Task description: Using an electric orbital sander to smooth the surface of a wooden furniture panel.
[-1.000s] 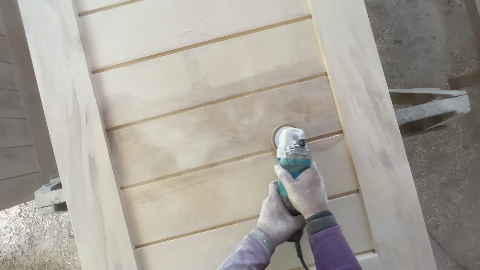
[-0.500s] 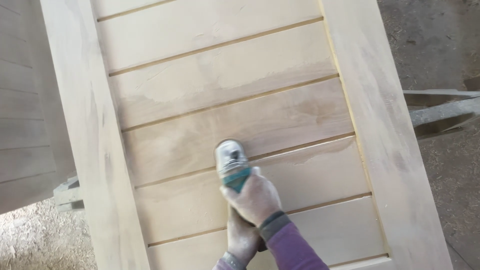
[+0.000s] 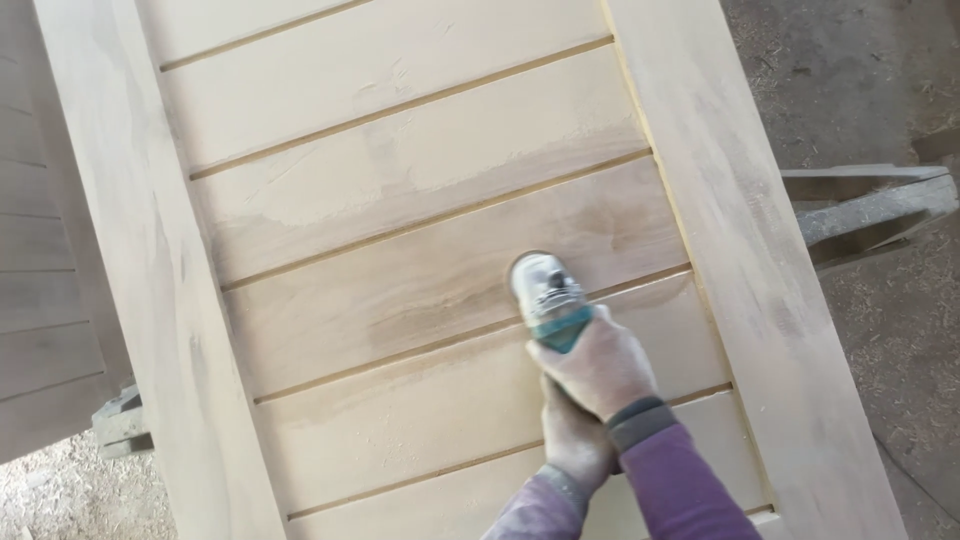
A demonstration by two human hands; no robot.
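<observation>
A pale wooden door panel (image 3: 420, 200) with grooved horizontal slats lies slanted under me. On a slat right of centre rests a hand-held power sander (image 3: 545, 290) with a dusty grey head and a teal body. My right hand (image 3: 600, 365), dusty and in a purple sleeve, grips the tool's body just behind the head. My left hand (image 3: 575, 445) holds the rear of the tool below it, partly hidden by the right wrist. The slat around the tool looks darker and freshly sanded, while the slats above are chalky.
The panel's broad right stile (image 3: 740, 280) runs close beside the tool. A grey wooden support beam (image 3: 870, 200) sticks out at the right over a sawdust-strewn floor (image 3: 900, 340). Another slatted panel (image 3: 40, 300) lies at the left, with a small block (image 3: 120, 425) under it.
The sander slid left along the slat, then came back to the right toward the stile. Both hands stayed on it.
</observation>
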